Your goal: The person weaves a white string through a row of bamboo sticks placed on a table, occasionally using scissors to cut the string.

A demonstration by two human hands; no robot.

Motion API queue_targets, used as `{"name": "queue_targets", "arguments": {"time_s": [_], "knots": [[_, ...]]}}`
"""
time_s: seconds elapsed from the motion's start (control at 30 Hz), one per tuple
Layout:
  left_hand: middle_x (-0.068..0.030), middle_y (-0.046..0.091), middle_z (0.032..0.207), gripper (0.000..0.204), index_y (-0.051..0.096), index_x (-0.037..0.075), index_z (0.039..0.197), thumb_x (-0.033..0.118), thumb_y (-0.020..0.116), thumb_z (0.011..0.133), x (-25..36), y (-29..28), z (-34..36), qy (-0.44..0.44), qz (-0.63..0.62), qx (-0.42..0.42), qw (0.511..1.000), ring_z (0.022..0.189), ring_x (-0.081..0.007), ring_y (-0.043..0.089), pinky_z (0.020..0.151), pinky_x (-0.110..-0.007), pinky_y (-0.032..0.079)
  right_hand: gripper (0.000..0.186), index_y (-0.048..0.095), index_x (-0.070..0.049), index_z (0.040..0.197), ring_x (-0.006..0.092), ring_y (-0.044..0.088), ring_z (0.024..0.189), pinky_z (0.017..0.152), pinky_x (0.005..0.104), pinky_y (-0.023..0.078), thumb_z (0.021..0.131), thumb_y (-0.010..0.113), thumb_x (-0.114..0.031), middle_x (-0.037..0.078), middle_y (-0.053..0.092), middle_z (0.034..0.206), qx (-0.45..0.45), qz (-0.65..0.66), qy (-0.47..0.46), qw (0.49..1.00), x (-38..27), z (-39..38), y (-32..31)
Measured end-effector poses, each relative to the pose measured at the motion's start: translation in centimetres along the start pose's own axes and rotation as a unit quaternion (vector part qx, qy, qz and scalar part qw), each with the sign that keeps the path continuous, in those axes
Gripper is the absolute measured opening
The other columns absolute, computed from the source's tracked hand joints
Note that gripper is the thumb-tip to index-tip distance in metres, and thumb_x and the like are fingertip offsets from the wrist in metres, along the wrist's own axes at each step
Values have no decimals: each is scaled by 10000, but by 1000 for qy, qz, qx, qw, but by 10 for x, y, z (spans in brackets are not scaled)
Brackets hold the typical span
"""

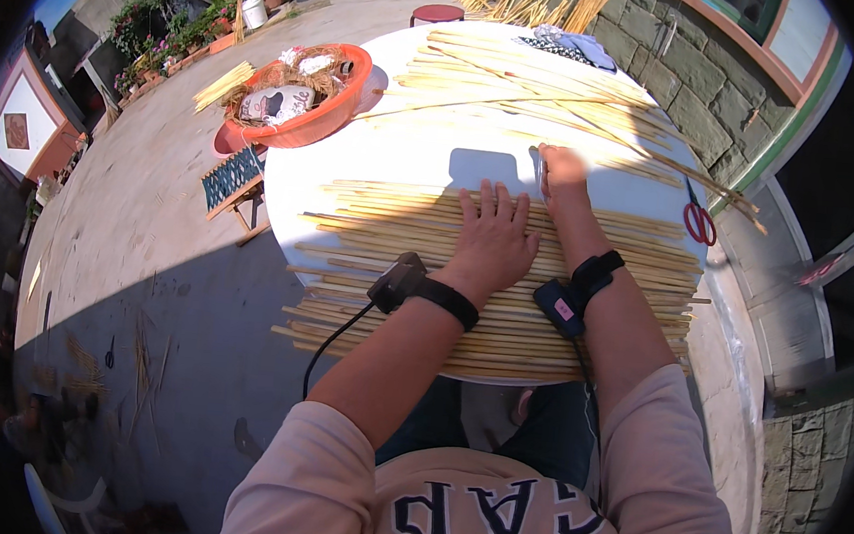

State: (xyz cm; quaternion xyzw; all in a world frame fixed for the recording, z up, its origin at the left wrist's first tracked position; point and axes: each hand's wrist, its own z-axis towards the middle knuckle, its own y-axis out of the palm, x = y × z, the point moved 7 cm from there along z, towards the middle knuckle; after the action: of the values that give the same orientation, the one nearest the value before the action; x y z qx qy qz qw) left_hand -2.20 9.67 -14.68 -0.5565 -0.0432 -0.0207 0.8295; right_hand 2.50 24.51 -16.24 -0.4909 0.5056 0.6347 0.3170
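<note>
A mat-like row of straw-coloured reed stalks lies side by side across the near half of a white round table. On its far part, my left hand rests flat with the fingers spread, pressing on the stalks. Just past the row's far edge, my right hand is closed at the tabletop. A thin, clear, upright edge shows beside its fingers; glare keeps me from making out what it is. Both wrists carry black straps with small dark boxes and cables.
More loose stalks lie crosswise on the table's far side, near a folded blue cloth. Red-handled scissors sit at the right edge. An orange basin with a bag stands at the left, above a folding stool.
</note>
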Motion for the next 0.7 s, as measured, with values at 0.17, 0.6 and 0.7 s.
{"name": "queue_targets", "arguments": {"time_s": [0.17, 0.6, 0.7], "knots": [[-274, 332, 1302, 545, 350, 16, 1293, 374, 342, 881, -1, 1, 0, -10, -7, -13, 1000, 1251, -421, 250, 987, -593, 152, 159, 530, -33, 736, 78, 341, 344, 325, 228, 248, 807, 592, -161, -6, 446, 488, 4, -15, -14, 1000, -1, -2, 1], [-263, 320, 1323, 570, 343, 16, 1305, 391, 343, 876, -1, -1, 1, -17, -20, -15, 1000, 1267, -413, 233, 1005, -591, 119, 148, 538, -51, 738, 61, 314, 338, 318, 227, 222, 811, 582, -173, -22, 433, 485, -13, -67, -21, 997, -3, -1, 3], [-259, 308, 1334, 574, 338, 18, 1310, 393, 345, 876, -2, -1, 0, -25, -30, -21, 999, 1276, -408, 219, 1011, -588, 102, 153, 529, -56, 725, 60, 312, 337, 318, 226, 218, 810, 584, -171, -22, 431, 483, -27, -75, -16, 997, -2, -3, 8]]}}
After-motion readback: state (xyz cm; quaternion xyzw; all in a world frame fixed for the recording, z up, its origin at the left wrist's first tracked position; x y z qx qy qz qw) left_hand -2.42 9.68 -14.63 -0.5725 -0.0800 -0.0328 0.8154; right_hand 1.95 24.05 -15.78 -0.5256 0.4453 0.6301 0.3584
